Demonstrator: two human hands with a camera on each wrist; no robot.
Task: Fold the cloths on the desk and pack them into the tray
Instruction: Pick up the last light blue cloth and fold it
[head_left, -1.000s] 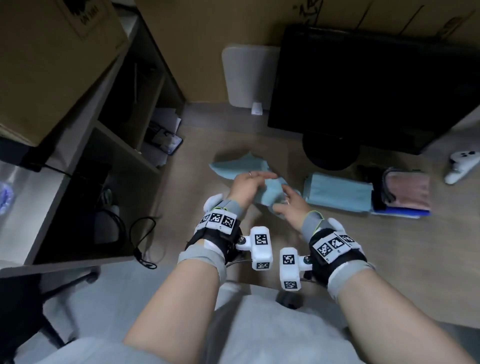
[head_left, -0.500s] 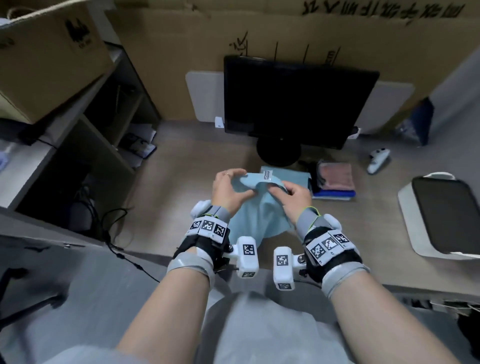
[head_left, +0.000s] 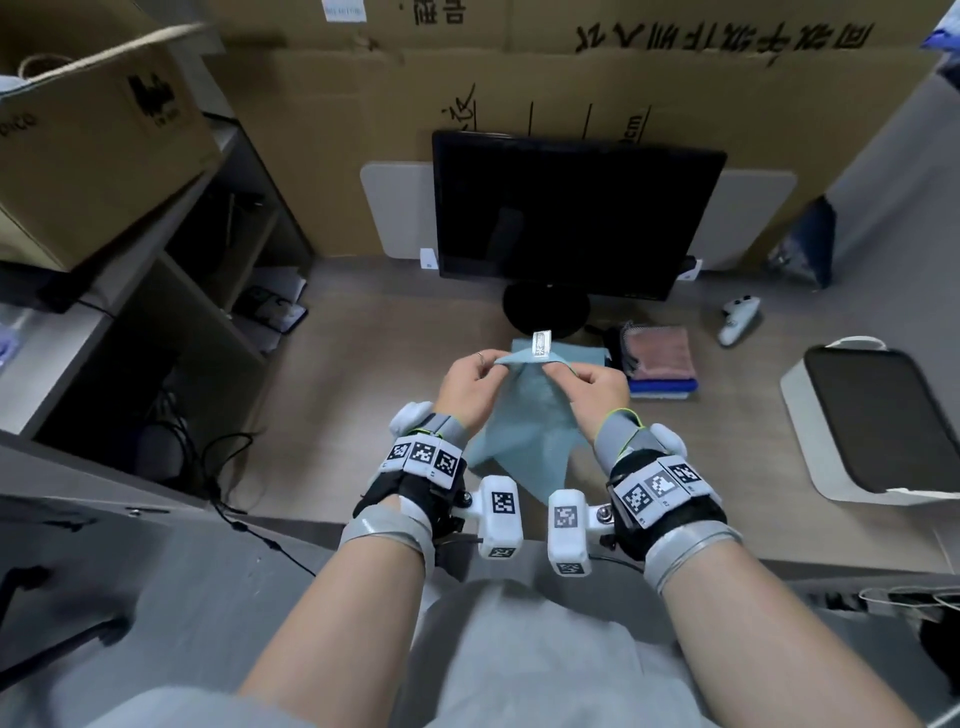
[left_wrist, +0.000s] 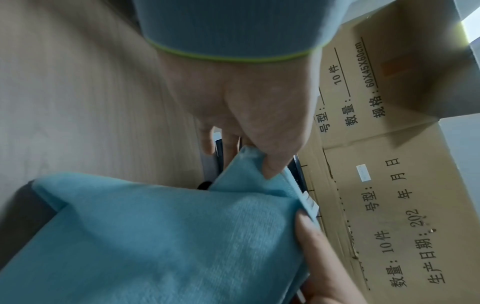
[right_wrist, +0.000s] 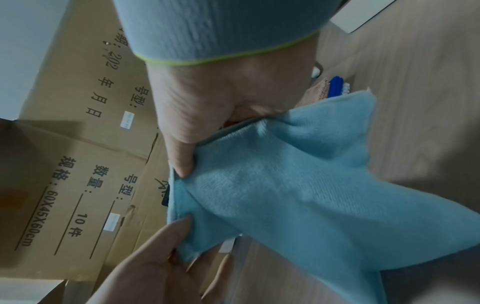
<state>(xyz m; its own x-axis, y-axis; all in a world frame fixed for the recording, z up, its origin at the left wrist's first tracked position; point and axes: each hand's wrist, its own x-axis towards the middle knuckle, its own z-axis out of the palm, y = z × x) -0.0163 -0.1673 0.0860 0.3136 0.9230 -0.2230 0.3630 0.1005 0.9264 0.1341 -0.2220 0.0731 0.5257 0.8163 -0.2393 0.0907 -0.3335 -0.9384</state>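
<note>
A light blue cloth (head_left: 524, 431) is held up in the air just in front of the monitor (head_left: 576, 213), pinched along its top edge by both hands, so each grip is clamped on the fabric: the left hand (head_left: 470, 387) on one side of a small white label (head_left: 541, 345), the right hand (head_left: 597, 387) on the other, the hands close together. The rest of the cloth hangs down, rumpled, toward the near edge of the surface (head_left: 363, 374). For a clean fold, the hands would best be slid apart along the edge to its two corners, so that the cloth is pulled taut and flat before it is laid down and halved. Behind the hands, by the monitor's stand, another blue cloth (head_left: 582, 353) lies flat; to the right of the stand a pink cloth (head_left: 662, 353) is stacked on a dark blue one (head_left: 665, 387). Farther right of the monitor a white tray with a dark inside (head_left: 800, 410) is seen, with nothing visible in it. Behind the monitor, printed cardboard (head_left: 571, 78) is propped up; left of it, shelves (head_left: 171, 291) and a box are seen.
</note>
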